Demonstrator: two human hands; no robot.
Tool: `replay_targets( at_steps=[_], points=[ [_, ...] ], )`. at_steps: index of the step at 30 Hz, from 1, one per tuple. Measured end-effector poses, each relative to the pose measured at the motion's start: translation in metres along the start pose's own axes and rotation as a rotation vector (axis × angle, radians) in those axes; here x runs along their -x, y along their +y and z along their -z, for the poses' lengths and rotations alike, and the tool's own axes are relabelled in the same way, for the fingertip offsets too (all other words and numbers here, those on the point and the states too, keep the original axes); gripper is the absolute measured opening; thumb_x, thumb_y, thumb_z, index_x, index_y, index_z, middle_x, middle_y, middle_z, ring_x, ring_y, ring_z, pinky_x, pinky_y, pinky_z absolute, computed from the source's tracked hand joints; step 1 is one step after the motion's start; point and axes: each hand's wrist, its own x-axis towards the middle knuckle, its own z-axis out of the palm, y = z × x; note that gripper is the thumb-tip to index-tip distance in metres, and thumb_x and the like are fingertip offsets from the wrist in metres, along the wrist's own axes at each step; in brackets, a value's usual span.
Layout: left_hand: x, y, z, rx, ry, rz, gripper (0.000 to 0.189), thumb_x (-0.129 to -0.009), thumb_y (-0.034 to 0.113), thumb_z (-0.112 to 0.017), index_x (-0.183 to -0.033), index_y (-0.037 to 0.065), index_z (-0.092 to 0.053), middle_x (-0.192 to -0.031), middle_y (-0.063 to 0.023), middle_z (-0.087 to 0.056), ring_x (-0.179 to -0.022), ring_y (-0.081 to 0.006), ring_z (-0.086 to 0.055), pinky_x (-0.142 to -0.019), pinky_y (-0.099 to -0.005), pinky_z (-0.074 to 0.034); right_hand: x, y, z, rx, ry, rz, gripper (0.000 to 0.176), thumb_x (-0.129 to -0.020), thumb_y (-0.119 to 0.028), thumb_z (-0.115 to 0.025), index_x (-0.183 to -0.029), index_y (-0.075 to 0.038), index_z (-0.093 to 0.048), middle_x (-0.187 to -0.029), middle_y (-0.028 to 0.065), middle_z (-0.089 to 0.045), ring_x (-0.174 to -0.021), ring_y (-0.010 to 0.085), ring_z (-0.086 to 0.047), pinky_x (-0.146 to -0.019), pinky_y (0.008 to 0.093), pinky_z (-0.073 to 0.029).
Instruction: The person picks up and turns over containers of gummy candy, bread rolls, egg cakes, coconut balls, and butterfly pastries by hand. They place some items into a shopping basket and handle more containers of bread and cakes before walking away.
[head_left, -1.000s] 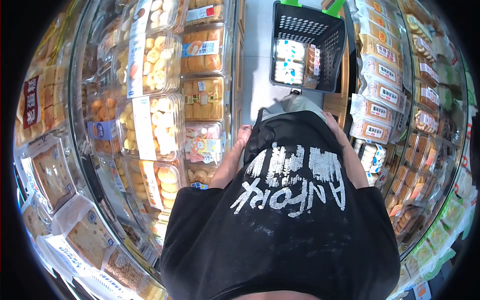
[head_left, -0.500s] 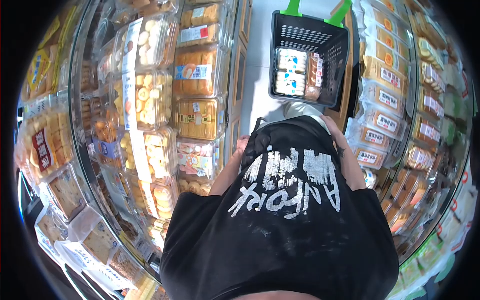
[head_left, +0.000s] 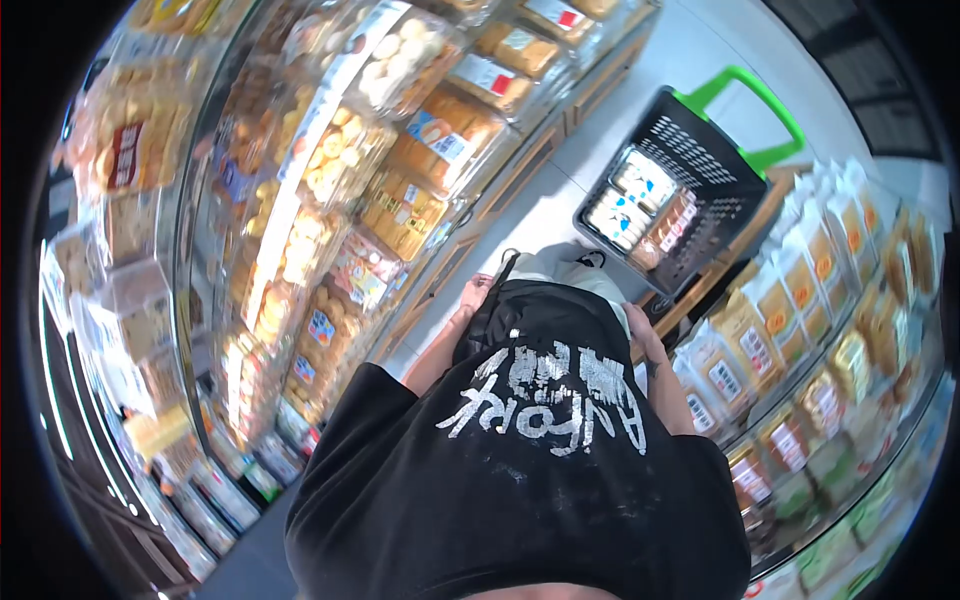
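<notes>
Beside my left hip hangs my left hand [head_left: 477,290], near a black strap; its fingers are too small and partly hidden to show whether they hold anything. Against my light trousers at the right side is my right hand [head_left: 638,322], its fingers mostly hidden. Past my feet on the floor stands a black shopping basket [head_left: 735,150] with a raised green handle [head_left: 772,100]. Neither hand touches it. Inside lie clear packs of white rolls with blue print [head_left: 630,200] and a brown baked-goods pack [head_left: 672,228].
Shelves on the left carry several clear boxes of buns and pastries [head_left: 340,155]. Bagged bread [head_left: 770,335] lines the right-hand shelf. A pale tiled floor [head_left: 540,205] runs between wooden shelf bases. A black shoe [head_left: 592,259] shows near the basket.
My view has turned, so the shelves and aisle now slant and the basket appears farther right. More of its green handle shows. Both hands stay low at my sides.
</notes>
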Motion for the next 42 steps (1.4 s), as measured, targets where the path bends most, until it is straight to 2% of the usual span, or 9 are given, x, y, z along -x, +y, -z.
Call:
replay_targets(
  at_steps=[3,6,10,16,21,25,32,40,42],
  points=[
    [0.003,-0.011,-0.001,0.045,0.025,0.023,0.026,-0.081,0.026,-0.053,-0.096,0.006,-0.059,-0.086,-0.0111,-0.064,-0.081,-0.0197,-0.06,-0.073,-0.0301,-0.046,-0.057,0.014,0.014,0.104,-0.061,-0.139,0.038,-0.077,-0.03,-0.052,-0.098,0.002,-0.055,-0.085,0.0103,-0.058,-0.078,0.0179,-0.054,-0.068,0.0296,-0.045],
    [-0.003,-0.02,0.003,0.129,0.041,-0.007,0.025,-0.082,0.026,-0.053,-0.096,0.007,-0.058,-0.091,-0.0123,-0.063,-0.086,-0.0217,-0.06,-0.076,-0.0316,-0.045,-0.079,-0.003,0.009,0.25,0.043,0.018,0.029,-0.077,-0.025,-0.051,-0.094,-0.003,-0.057,-0.085,0.0057,-0.054,-0.072,0.0122,-0.052,-0.061,0.025,-0.044],
    [-0.034,-0.012,0.003,0.369,0.044,-0.015,0.023,-0.083,0.022,-0.051,-0.1,0.007,-0.056,-0.092,-0.0107,-0.061,-0.087,-0.0198,-0.057,-0.078,-0.0295,-0.044,-0.097,-0.054,-0.002,0.521,0.144,0.05,0.033,-0.076,-0.027,-0.053,-0.099,-0.003,-0.055,-0.086,0.0079,-0.057,-0.078,0.0153,-0.055,-0.065,0.0296,-0.046],
    [-0.033,0.112,0.086,0.73,-0.122,-0.255,0.026,-0.087,0.016,-0.046,-0.111,0.006,-0.047,-0.099,-0.0056,-0.054,-0.091,-0.0131,-0.051,-0.08,-0.0265,-0.041,-0.093,-0.206,-0.072,0.09,0.041,0.303,0.021,-0.084,-0.016,-0.049,-0.099,-0.003,-0.054,-0.083,0.0053,-0.057,-0.067,0.0092,-0.055,-0.053,0.0206,-0.042],
    [0.012,0.212,0.169,1.146,-0.349,-0.423,0.038,-0.088,0.018,-0.045,-0.123,0.005,-0.037,-0.105,-0.0085,-0.051,-0.098,-0.0175,-0.05,-0.09,-0.0312,-0.039,-0.021,-0.381,-0.167,-0.048,-0.227,0.551,0.034,-0.087,-0.022,-0.047,-0.115,-0.003,-0.044,-0.099,0.0085,-0.054,-0.087,0.0156,-0.055,-0.078,0.0278,-0.044],
    [0.034,0.252,0.189,1.168,-0.256,-0.541,0.051,-0.086,0.016,-0.045,-0.132,0.006,-0.026,-0.103,-0.0099,-0.052,-0.095,-0.0182,-0.051,-0.089,-0.0329,-0.038,0.041,-0.466,-0.217,-0.11,-0.4,0.672,0.037,-0.089,-0.021,-0.045,-0.12,-0.002,-0.038,-0.107,0.0102,-0.049,-0.092,0.0182,-0.053,-0.085,0.0316,-0.042],
    [0.029,0.282,0.186,1.559,-0.273,-0.569,0.046,-0.083,0.017,-0.047,-0.125,0.006,-0.031,-0.098,-0.0084,-0.052,-0.088,-0.0178,-0.051,-0.083,-0.0322,-0.039,0.034,-0.51,-0.235,-0.031,-0.514,0.602,0.034,-0.088,-0.021,-0.049,-0.114,-0.001,-0.042,-0.103,0.0068,-0.051,-0.094,0.0167,-0.053,-0.086,0.032,-0.042],
    [0.027,0.295,0.158,1.279,0.094,-0.374,0.024,-0.091,0.029,-0.041,-0.095,0.006,-0.046,-0.097,-0.0032,-0.047,-0.093,-0.0116,-0.046,-0.085,-0.0307,-0.038,0.054,-0.51,-0.198,0.045,-0.607,0.407,0.038,-0.086,-0.021,-0.051,-0.118,-0.002,-0.042,-0.115,0.0077,-0.05,-0.105,0.0165,-0.049,-0.088,0.0337,-0.039],
    [0.028,0.305,0.152,1.275,0.041,-0.388,0.033,-0.09,0.034,-0.043,-0.105,0.004,-0.043,-0.099,-0.0043,-0.049,-0.097,-0.0118,-0.046,-0.087,-0.0304,-0.037,0.042,-0.505,-0.184,0.135,-0.552,0.442,0.041,-0.086,-0.021,-0.05,-0.121,-0.002,-0.039,-0.117,0.0084,-0.049,-0.106,0.0167,-0.048,-0.089,0.0344,-0.038]
  ],
)
